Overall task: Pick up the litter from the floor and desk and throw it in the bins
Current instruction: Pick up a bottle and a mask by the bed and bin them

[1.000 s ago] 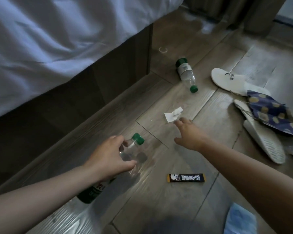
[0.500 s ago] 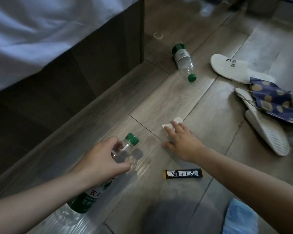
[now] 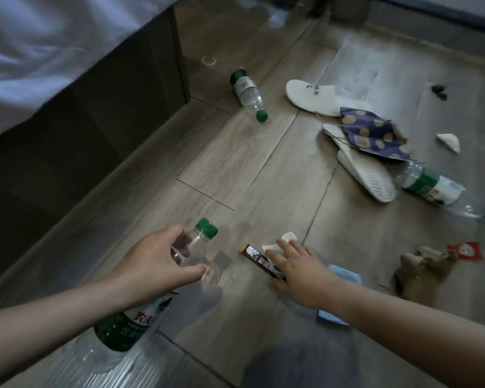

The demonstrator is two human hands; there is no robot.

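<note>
Litter for this step sits close together: the black sachet [image 3: 254, 254] lies on the floor [image 3: 263, 163] near you, half under your right hand [image 3: 300, 273], with the white tissue [image 3: 287, 238] at its fingertips. Take both in one pinch: slide your thumb under the sachet's near end, trap the tissue against it, then lift straight up.

The right hand's fingers lie nearly straight over both; you cannot tell whether they pinch the tissue or only press it. Your left hand [image 3: 157, 264] is curled round the shoulder of the clear bottle [image 3: 129, 326], just below its green cap [image 3: 206, 231]. Keep that grip firm while you reach. A second bottle [image 3: 248, 93] lies far off, near the bed [image 3: 151, 93].
</note>
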